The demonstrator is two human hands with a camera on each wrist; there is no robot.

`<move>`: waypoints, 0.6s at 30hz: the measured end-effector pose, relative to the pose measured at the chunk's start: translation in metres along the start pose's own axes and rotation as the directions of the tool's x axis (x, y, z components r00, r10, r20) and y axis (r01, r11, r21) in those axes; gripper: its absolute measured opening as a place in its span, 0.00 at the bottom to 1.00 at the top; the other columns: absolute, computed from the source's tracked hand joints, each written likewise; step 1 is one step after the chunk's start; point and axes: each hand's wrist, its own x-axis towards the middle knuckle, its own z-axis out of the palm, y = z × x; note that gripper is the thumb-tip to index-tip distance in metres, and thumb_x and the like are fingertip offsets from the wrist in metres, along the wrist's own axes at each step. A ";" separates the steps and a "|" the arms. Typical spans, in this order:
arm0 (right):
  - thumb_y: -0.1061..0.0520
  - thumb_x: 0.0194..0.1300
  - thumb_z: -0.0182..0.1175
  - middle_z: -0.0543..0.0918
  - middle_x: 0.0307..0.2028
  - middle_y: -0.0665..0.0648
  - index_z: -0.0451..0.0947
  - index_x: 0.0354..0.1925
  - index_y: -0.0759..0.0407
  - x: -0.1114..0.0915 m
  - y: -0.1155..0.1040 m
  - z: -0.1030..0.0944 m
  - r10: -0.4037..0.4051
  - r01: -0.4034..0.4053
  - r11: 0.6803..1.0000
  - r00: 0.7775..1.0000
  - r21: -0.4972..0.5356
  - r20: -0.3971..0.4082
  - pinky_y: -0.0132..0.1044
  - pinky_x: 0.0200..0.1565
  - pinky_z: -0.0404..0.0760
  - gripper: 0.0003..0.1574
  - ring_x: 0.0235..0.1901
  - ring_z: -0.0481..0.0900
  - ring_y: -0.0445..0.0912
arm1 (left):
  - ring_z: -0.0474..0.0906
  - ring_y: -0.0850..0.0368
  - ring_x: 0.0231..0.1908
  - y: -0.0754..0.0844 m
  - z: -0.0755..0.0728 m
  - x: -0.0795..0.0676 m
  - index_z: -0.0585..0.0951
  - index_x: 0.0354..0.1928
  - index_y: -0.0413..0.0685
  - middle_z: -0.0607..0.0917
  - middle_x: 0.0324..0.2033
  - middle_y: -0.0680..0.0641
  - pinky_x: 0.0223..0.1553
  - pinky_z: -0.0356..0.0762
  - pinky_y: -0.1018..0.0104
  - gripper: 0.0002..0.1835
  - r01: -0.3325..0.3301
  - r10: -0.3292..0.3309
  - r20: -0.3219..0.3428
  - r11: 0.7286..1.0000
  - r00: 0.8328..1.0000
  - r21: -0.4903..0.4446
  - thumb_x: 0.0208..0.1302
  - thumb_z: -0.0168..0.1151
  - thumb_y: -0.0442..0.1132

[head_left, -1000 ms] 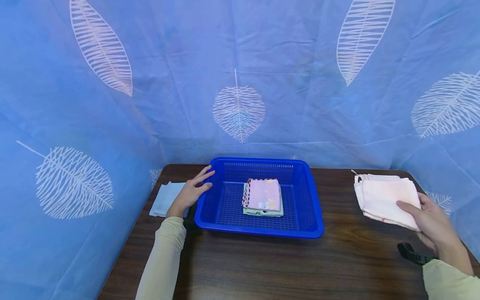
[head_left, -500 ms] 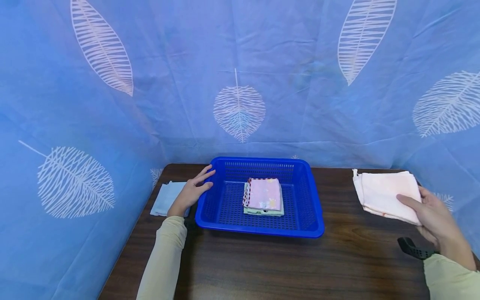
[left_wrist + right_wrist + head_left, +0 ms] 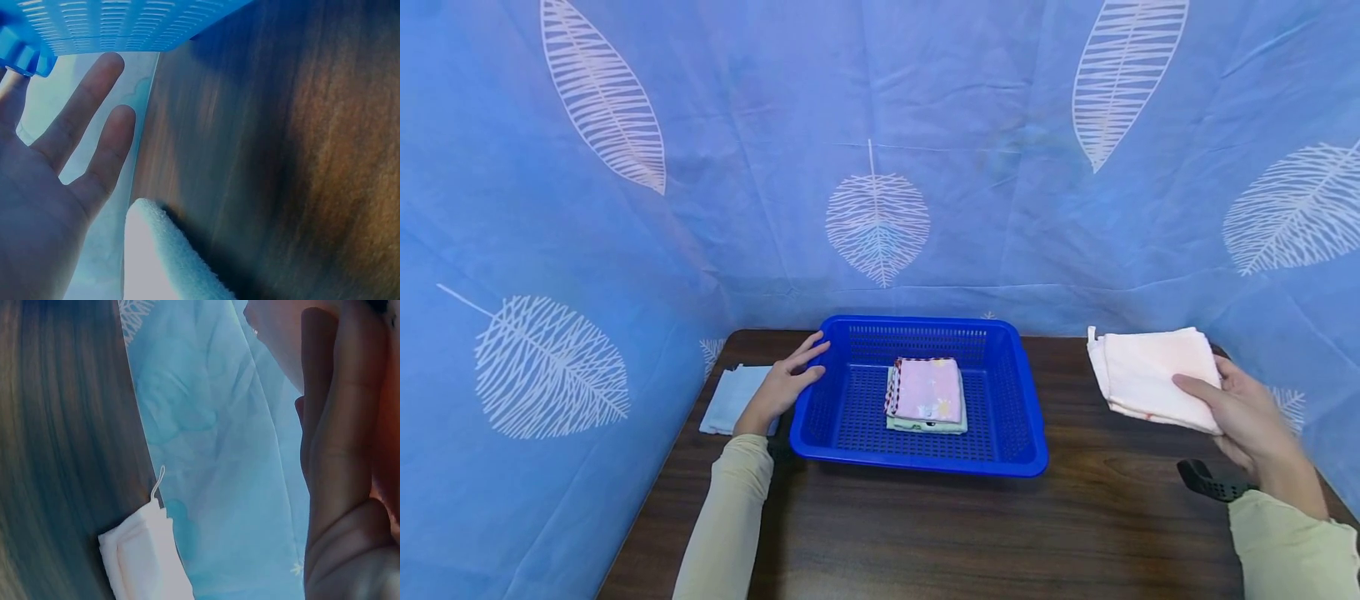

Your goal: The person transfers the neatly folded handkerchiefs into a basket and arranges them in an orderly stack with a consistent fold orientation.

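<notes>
My right hand (image 3: pixel 1255 408) pinches a folded white-pink towel (image 3: pixel 1157 375) above the table's right side, thumb on top. A small loop sticks out at the towel's far left corner. In the right wrist view, another folded white towel (image 3: pixel 147 562) with a thin loop lies near the table edge; from the head it is hidden behind the held one. My left hand (image 3: pixel 786 382), fingers spread, touches the left rim of a blue plastic basket (image 3: pixel 917 467). Inside the basket sits a pink patterned folded towel (image 3: pixel 928 387) on top of a pale green one (image 3: pixel 925 427).
A folded light blue towel (image 3: pixel 730 400) lies left of the basket, partly covered by my left wrist and hand. The dark wooden table (image 3: pixel 985 533) ends at a blue leaf-print curtain (image 3: pixel 760 208) at the back and sides.
My right hand has lifted the white-pink towel slightly and shifted it left, covering the towel that showed behind it. The left hand and the basket stay put.
</notes>
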 end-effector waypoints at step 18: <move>0.55 0.76 0.58 0.86 0.37 0.35 0.27 0.81 0.61 0.008 -0.014 0.022 -0.051 0.041 0.991 0.996 0.130 0.076 0.31 0.33 0.87 0.58 0.34 0.89 0.34 | 0.49 0.46 0.82 0.000 0.000 0.000 0.70 0.73 0.72 0.58 0.79 0.67 0.74 0.53 0.28 0.26 -0.004 0.004 0.007 1.000 1.000 -0.015 0.76 0.55 0.56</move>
